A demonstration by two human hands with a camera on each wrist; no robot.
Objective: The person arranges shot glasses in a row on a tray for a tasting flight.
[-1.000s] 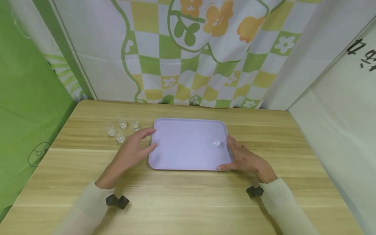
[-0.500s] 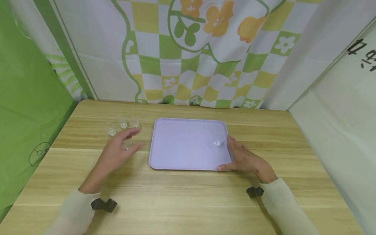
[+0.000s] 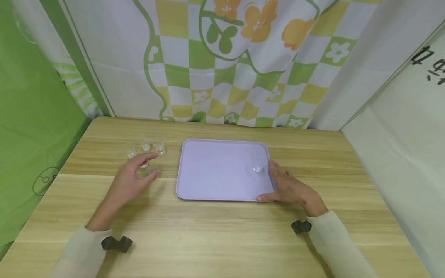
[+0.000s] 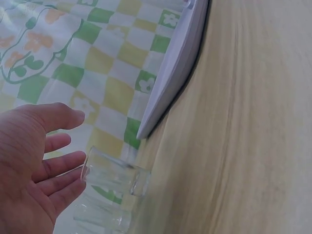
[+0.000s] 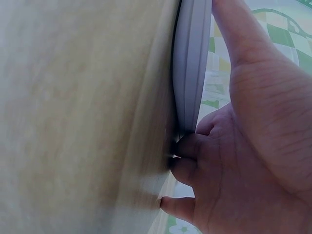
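Observation:
A lilac tray (image 3: 222,170) lies on the wooden table, with a small clear shot glass (image 3: 259,166) near its right side. My right hand (image 3: 287,187) grips the tray's front right corner, thumb along the front rim and fingers bent against the right edge. Left of the tray, my left hand (image 3: 128,177) is held with thumb and fingers apart around another shot glass (image 3: 152,168). In the left wrist view that shot glass (image 4: 117,170) stands by the fingertips; whether they touch it I cannot tell.
Further shot glasses stand close together beyond my left hand, among them a right one (image 3: 159,148) and a back one (image 3: 145,146). A patterned curtain (image 3: 236,77) hangs behind the table (image 3: 222,239). A green sheet (image 3: 38,116) borders the left side, a white one (image 3: 393,127) the right.
My left hand has moved left, from the tray's left edge to the group of shot glasses. My right hand and the tray stay in place.

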